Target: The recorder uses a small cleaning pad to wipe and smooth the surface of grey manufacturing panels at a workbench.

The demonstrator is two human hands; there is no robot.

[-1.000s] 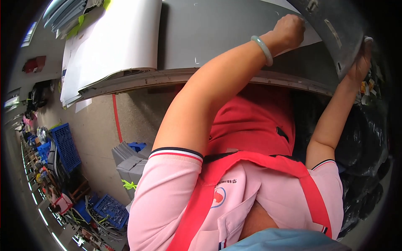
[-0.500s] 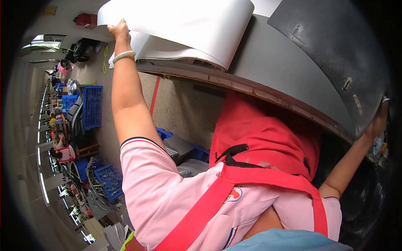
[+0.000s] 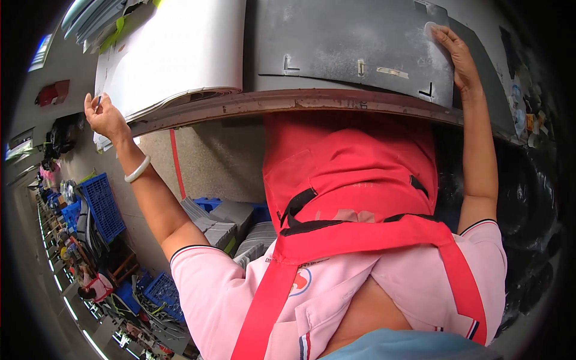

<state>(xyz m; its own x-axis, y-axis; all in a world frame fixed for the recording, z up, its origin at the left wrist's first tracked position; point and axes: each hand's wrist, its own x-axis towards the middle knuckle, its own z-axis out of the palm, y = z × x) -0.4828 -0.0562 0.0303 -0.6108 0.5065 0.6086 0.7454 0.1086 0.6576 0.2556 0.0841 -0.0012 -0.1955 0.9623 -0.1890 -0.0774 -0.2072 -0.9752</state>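
My left hand is beside the left edge of a stack of large white sheets, its fingers curled around a small dark bit I cannot make out. On the table's right part lies a dark grey board with L-shaped corner marks, short slots and a beige tape strip. At the board's right edge, my right hand pinches a flat, rounded white piece against its surface. The white sheets lie folded over, with a rounded bend toward the board.
The table's brown front edge runs close to my red apron. Grey stacked pieces sit below at left. Blue plastic crates and a person are farther left. Black plastic-wrapped bundles stand at lower right.
The dark grey board went from tilted up at the right to lying flat. My left hand came off the lifted white sheet, which settled down. My right hand moved in onto the board's edge.
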